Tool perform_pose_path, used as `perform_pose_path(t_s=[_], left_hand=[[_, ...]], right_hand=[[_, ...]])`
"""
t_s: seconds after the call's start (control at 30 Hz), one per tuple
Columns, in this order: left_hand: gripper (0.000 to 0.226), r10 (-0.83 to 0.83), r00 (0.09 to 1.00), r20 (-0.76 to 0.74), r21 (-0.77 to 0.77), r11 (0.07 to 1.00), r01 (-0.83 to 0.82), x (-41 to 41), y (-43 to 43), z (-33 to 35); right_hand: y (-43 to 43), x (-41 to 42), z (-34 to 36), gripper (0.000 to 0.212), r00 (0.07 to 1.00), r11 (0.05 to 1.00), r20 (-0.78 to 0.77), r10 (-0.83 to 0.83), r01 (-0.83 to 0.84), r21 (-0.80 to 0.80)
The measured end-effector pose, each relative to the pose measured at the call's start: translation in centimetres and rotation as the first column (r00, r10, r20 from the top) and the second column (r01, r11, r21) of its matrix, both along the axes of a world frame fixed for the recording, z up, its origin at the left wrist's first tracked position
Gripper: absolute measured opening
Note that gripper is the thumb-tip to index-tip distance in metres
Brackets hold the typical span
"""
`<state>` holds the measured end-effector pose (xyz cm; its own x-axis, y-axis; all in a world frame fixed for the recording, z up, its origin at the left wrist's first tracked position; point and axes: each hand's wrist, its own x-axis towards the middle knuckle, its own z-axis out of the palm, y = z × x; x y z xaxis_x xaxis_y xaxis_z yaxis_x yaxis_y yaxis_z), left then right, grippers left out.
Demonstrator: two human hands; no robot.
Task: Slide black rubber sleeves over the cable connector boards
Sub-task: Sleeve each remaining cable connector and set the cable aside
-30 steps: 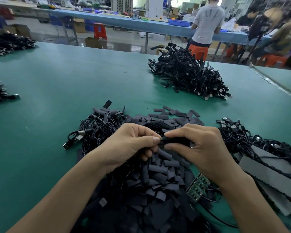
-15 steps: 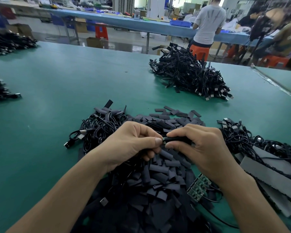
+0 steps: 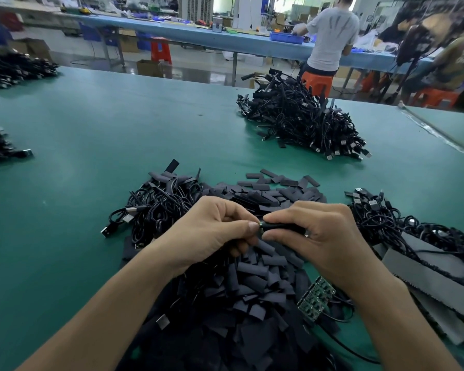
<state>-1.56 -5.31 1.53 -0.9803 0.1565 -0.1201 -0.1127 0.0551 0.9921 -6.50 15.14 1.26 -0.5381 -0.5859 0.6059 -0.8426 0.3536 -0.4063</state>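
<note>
My right hand (image 3: 316, 234) pinches a black rubber sleeve (image 3: 281, 225) between thumb and fingers, held level above the heap. My left hand (image 3: 212, 231) pinches the small green end of a connector board (image 3: 259, 224) that sticks out of the sleeve's left mouth; most of the board is hidden inside. Under both hands lies a big heap of loose black sleeves (image 3: 255, 277). A green panel of joined connector boards (image 3: 316, 298) lies below my right wrist.
Coiled black USB cables (image 3: 156, 207) lie left of the heap, more cables (image 3: 402, 226) to the right over grey foam strips (image 3: 439, 266). A large pile of cables (image 3: 303, 121) sits farther back on the green table (image 3: 91, 145). People work at a blue bench behind.
The sleeve has slid a little further left between my hands, so less of it shows beside my right fingers. Both hands stay at the same spot.
</note>
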Motion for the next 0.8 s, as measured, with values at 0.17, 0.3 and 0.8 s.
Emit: perform_pose_path(t_s=[0.17, 0.3, 0.8], left_hand=[[0.013, -0.033, 0.999, -0.032, -0.002, 0.999, 0.033, 0.0, 0.1, -0.1], [0.015, -0.016, 0.999, -0.037, 0.018, 1.0, 0.017, 0.0, 0.0, -0.1], [0.014, 0.229, 0.971, -0.07, 0.075, 0.972, -0.223, -0.4, 0.4, -0.4]], right_hand=[[-0.3, 0.0, -0.1, 0.028, 1.0, 1.0, 0.005, 0.015, -0.015, -0.007], [-0.3, 0.1, -0.1, 0.033, 0.999, 0.999, 0.021, -0.026, 0.027, -0.031], [-2.3, 1.0, -0.8, 0.036, 0.877, 0.889, 0.428, -0.217, 0.359, -0.284]])
